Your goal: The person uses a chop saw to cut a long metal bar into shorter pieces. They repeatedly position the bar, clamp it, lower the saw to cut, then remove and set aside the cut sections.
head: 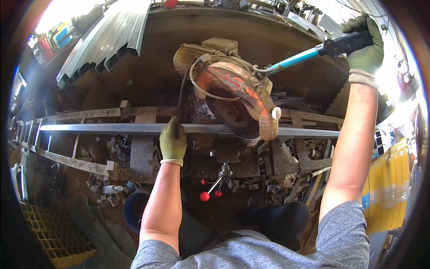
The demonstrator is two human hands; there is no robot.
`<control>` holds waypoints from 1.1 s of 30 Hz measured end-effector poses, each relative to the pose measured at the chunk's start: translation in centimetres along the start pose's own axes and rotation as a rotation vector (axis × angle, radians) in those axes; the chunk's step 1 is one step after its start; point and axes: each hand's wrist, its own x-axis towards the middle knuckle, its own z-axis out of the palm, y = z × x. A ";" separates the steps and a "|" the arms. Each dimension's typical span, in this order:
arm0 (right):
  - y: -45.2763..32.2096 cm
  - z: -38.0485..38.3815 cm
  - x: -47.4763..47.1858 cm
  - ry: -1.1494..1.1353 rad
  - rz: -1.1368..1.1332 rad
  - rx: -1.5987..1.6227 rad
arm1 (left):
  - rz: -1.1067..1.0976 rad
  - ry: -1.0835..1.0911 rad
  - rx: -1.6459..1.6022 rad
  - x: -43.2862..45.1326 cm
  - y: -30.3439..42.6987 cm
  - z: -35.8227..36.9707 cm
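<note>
My right hand [366,47], in a green glove, is closed around the black handle [346,44] of an abrasive cut-off saw [235,80]. A turquoise lever arm [295,60] joins that handle to the saw's worn orange guard. Under the guard, the dark cutting disc [231,111] meets a long metal tube [111,127], which lies across the saw bed. My left hand [173,141], also gloved, grips the tube left of the disc. A dark bar [183,90] runs down to its fingertips. The disc's lower edge and the tube overlap, so the depth of any cut is hidden.
A clamp handle with red knobs [205,196] stands before the bed. Square metal tubes [111,37] jut in at upper left. Short offcuts [117,148] litter the bed frame. A dark bucket [134,208] is by my left forearm; yellow wrapped stock [386,188] lies at right.
</note>
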 end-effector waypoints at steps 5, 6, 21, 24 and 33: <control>-0.2 -0.5 -0.9 0.061 -0.050 -0.104 | 0.004 0.027 0.005 -0.1 0.3 0.1; -0.3 -0.6 -1.3 0.071 -0.068 -0.160 | 0.007 0.025 0.001 -0.1 0.3 0.1; -1.5 -6.4 -3.6 0.070 0.018 -0.070 | -0.043 0.020 0.052 0.2 2.2 -1.0; -1.3 -7.5 -4.1 0.172 -0.045 -0.098 | -0.056 0.024 0.016 0.2 2.4 -1.1; -1.8 -11.1 -4.5 -0.081 0.006 0.076 | -0.051 0.039 0.020 0.7 2.4 -1.3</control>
